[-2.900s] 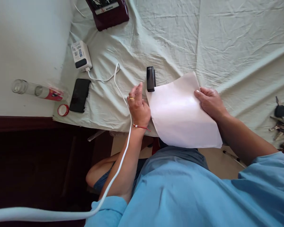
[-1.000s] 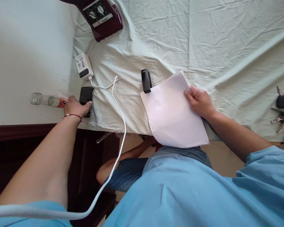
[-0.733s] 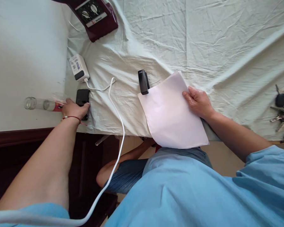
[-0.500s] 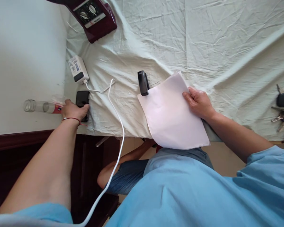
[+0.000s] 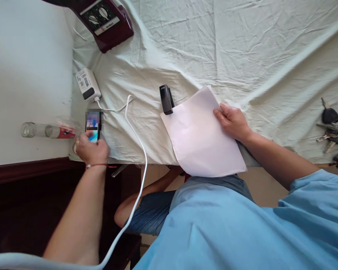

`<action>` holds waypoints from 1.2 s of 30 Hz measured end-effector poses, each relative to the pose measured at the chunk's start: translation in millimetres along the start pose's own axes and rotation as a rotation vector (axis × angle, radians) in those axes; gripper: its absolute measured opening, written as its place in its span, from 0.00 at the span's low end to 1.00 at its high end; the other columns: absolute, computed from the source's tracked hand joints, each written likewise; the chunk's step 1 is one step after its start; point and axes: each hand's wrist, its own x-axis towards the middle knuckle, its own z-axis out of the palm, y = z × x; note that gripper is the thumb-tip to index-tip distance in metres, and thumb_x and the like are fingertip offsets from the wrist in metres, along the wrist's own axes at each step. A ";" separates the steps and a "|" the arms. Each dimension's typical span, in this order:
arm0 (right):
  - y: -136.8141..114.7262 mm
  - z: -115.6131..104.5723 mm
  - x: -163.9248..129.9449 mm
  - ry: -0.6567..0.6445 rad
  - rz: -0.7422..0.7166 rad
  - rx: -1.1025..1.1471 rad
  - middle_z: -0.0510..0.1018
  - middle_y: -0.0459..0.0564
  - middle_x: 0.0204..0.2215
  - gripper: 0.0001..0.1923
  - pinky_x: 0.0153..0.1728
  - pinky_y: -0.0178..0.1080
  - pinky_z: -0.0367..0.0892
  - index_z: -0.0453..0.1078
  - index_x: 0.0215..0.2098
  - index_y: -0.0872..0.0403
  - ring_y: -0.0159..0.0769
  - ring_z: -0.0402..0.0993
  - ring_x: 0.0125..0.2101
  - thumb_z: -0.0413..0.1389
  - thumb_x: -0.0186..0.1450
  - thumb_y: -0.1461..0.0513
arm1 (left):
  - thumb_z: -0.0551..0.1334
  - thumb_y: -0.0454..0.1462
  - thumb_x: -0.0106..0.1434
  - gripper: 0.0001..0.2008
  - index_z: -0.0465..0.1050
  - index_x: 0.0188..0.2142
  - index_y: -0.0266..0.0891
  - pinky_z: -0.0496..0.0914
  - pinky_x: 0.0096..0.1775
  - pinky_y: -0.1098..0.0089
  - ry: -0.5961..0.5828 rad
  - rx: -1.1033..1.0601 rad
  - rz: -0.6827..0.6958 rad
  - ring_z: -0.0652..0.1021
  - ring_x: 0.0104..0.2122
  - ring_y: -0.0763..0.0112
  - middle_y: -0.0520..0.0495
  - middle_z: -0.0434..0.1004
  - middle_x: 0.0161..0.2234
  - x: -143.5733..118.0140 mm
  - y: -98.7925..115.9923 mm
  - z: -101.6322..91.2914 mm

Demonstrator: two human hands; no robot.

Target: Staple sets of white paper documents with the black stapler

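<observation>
My left hand [image 5: 91, 150] is at the lower end of a smartphone [image 5: 93, 125] lying on the cloth. One finger touches its lit screen, the thumb is by its right edge, and the hand is not wrapped round it. My right hand [image 5: 232, 122] grips the right edge of a stack of white paper [image 5: 199, 131], thumb on top, other fingers partly hidden. The paper's near edge hangs over the table edge. A black stapler [image 5: 166, 99] sits at the stack's upper left corner; whether its jaws bite the sheets I cannot tell.
A clear bottle with a red label [image 5: 64, 131] lies left of the phone. Behind are a white box-shaped device [image 5: 88, 84] with a white cable [image 5: 138, 137] and a dark red appliance [image 5: 109, 26]. Keys [image 5: 332, 127] lie far right. Another person's knee [image 5: 126, 213] shows below the table.
My left hand has shifted down and right, from the phone's side to its lower end. The phone's dark screen has lit up. My right hand stays on the paper; the view has shifted slightly.
</observation>
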 end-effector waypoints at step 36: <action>-4.4 7.8 -1.5 -0.021 -0.024 0.002 0.59 0.45 0.22 0.25 0.35 0.46 0.57 0.49 0.29 0.47 0.40 0.58 0.26 0.50 0.74 0.42 | 0.56 0.25 0.60 0.13 0.63 0.29 0.47 0.71 0.44 0.58 -0.018 -0.284 0.345 0.78 0.35 0.55 0.44 0.78 0.31 -158.7 159.9 68.3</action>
